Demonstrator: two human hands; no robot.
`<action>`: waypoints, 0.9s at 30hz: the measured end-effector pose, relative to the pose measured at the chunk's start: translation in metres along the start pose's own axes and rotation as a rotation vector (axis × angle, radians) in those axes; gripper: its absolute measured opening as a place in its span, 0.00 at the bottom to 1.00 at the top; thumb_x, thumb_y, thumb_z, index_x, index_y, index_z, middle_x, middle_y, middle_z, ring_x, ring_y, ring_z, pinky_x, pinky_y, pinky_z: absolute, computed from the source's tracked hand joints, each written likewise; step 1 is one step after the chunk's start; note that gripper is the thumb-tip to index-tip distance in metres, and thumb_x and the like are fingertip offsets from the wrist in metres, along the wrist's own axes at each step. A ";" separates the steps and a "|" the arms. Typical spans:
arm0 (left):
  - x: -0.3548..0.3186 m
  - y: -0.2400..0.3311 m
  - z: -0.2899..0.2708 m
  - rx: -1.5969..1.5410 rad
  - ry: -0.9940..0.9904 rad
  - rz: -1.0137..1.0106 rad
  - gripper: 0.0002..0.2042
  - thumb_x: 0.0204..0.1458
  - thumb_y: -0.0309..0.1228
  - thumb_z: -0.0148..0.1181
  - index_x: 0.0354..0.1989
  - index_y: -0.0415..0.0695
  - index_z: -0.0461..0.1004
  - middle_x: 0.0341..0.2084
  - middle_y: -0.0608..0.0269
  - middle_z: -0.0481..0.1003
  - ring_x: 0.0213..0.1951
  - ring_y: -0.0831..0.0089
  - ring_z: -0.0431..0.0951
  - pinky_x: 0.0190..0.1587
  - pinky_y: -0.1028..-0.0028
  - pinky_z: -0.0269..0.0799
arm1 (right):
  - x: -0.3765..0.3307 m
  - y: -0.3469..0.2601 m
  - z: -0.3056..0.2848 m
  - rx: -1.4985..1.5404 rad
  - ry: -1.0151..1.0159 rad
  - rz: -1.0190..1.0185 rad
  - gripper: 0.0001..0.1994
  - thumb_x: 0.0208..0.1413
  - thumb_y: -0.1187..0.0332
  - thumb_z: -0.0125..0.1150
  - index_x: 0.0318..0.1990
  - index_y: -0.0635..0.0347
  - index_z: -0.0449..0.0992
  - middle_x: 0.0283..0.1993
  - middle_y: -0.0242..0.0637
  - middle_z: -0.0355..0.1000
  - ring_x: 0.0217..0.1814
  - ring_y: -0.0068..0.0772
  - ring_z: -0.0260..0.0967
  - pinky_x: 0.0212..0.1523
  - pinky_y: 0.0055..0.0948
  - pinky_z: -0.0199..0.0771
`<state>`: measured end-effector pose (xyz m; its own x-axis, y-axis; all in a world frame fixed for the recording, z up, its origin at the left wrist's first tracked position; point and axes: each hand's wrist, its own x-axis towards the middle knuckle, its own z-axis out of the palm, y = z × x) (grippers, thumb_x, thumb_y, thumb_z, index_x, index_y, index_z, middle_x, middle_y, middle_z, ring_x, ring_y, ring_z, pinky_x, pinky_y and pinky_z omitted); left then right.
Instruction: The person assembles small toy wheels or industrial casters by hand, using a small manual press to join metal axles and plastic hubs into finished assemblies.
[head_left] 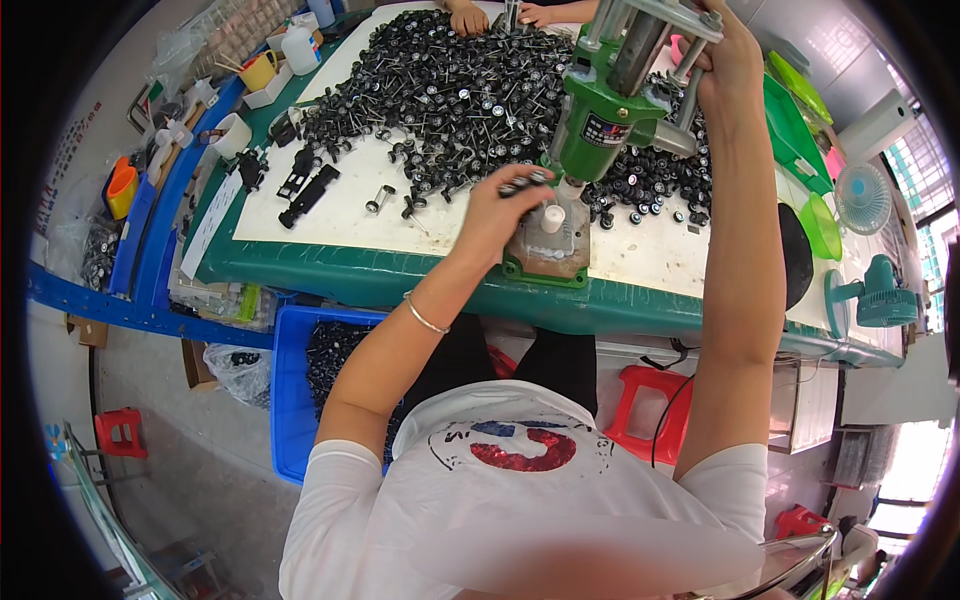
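Note:
A green hand press (600, 125) stands on the green-edged table (400, 275), with a white post on its grey base (552, 240). My left hand (505, 205) is beside the base, fingers pinched on a small black wheel-and-axle piece (525, 183) held near the press's nose. My right hand (725, 55) is raised and wrapped around the press's lever at the top. A big heap of black wheels on metal axles (450, 95) covers the white mat behind the press.
A blue bin (295, 400) with black parts sits under the table by my left knee, red stools (655, 410) lower down. Green trays (795, 130) and small fans (865, 290) lie to the right. Another person's hands (465, 18) work at the far edge. Cups and bottles stand far left.

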<state>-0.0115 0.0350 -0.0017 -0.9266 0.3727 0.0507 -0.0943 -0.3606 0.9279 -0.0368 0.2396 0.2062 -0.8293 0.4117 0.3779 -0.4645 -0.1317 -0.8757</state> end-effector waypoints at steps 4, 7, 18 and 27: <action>0.002 0.006 -0.051 -0.010 0.132 -0.024 0.08 0.49 0.27 0.63 0.37 0.41 0.75 0.25 0.64 0.75 0.29 0.77 0.76 0.36 0.78 0.71 | -0.016 0.014 0.002 0.119 0.017 0.036 0.16 0.61 0.56 0.53 0.40 0.61 0.73 0.17 0.21 0.59 0.12 0.14 0.49 0.10 0.16 0.47; 0.003 0.008 -0.074 0.251 0.067 -0.054 0.08 0.45 0.27 0.66 0.34 0.40 0.76 0.25 0.67 0.73 0.28 0.78 0.73 0.35 0.78 0.70 | -0.027 0.041 -0.038 -0.050 0.092 -0.112 0.14 0.60 0.59 0.52 0.41 0.61 0.75 0.29 0.28 0.70 0.25 0.21 0.62 0.24 0.22 0.61; 0.006 -0.023 -0.077 1.066 -0.049 0.290 0.11 0.38 0.27 0.68 0.32 0.37 0.77 0.29 0.55 0.73 0.33 0.58 0.75 0.38 0.68 0.71 | -0.148 0.159 -0.120 -1.146 -0.396 -0.004 0.11 0.50 0.70 0.62 0.43 0.58 0.75 0.37 0.34 0.70 0.33 0.30 0.68 0.36 0.27 0.70; 0.002 0.015 -0.055 -0.067 0.037 -0.206 0.04 0.51 0.25 0.59 0.32 0.39 0.72 0.39 0.54 0.77 0.42 0.75 0.78 0.22 0.83 0.60 | -0.150 0.167 -0.127 -1.107 -0.302 0.099 0.13 0.46 0.69 0.66 0.41 0.57 0.75 0.35 0.32 0.72 0.32 0.27 0.65 0.35 0.27 0.68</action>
<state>-0.0346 -0.0170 -0.0081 -0.8977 0.4133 -0.1525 -0.3061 -0.3363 0.8906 0.0495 0.2708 -0.0345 -0.9570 0.1912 0.2183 0.0101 0.7738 -0.6333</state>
